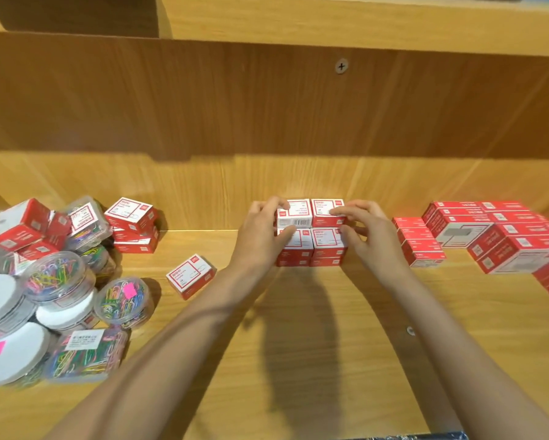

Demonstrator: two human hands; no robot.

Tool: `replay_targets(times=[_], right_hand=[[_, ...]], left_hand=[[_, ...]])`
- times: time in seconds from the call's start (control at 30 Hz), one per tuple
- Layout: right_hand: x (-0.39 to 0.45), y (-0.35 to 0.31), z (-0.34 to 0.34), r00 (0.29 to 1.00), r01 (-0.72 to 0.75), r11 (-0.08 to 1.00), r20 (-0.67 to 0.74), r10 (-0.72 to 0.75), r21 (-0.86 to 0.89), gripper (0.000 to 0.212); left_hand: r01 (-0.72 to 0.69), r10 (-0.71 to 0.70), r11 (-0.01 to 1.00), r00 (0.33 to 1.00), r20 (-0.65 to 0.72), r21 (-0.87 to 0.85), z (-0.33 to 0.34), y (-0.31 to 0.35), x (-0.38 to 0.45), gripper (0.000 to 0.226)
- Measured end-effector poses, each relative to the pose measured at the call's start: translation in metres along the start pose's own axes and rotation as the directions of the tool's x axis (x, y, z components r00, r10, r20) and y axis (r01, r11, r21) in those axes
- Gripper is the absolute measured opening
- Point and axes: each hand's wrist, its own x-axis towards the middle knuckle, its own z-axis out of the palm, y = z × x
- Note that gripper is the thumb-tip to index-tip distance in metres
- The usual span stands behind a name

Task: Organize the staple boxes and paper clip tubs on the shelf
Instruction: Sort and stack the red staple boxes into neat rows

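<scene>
Far left of the central block of boxes [311, 231], paper clip tubs [57, 276] lie in an unsorted heap on the shelf [298, 360], red boxes mixed in. Nearer the block, a short stack of boxes [133, 225] sits askew, and one loose box [191, 276] lies alone, just left of it. At the block itself, the left hand [262, 233] wraps half-curled around its left side, thumb on the front. The right hand [366, 228] presses its right side, fingers bent, squaring things up. Right of the block, staple boxes [489, 236] are already stacked in tidy rows. So I'd call it roughly half done: the right is ordered, the centre is taking shape, and everything left of the block awaits sorting.
</scene>
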Motion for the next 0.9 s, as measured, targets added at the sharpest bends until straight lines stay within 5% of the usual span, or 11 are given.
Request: replay_targets(times=[0.33, 0.5, 0.63, 0.8, 0.9], right_hand=[[-0.001, -0.006, -0.004, 0.999, 0.021, 0.994, 0.043, -0.016, -0.103, 0.040], [-0.010, -0.032, -0.003, 0.988, 0.041, 0.998, -0.154, -0.033, 0.050, 0.017], [-0.008, -0.066, 0.016, 0.978, -0.208, 0.882, 0.113, 0.176, 0.423, 0.017], [0.000, -0.076, 0.025, 0.933, -0.354, 0.817, 0.232, 0.275, 0.455, 0.037], [0.003, -0.073, 0.020, 0.940, -0.284, 0.884, 0.287, 0.182, 0.370, 0.051]], left_hand=[[-0.090, 0.099, 0.990, 0.991, -0.086, 0.106, -0.006, -0.001, -0.005, 0.024], [-0.263, 0.267, 0.963, 0.917, -0.297, 0.055, -0.021, -0.001, -0.023, 0.032], [-0.375, 0.355, 0.927, 0.890, -0.287, -0.016, -0.019, 0.007, -0.040, 0.039], [-0.308, 0.283, 0.940, 0.944, -0.171, -0.145, -0.021, 0.009, -0.043, 0.060], [-0.277, 0.253, 0.938, 0.958, -0.136, -0.210, -0.023, 0.007, -0.047, 0.063]])
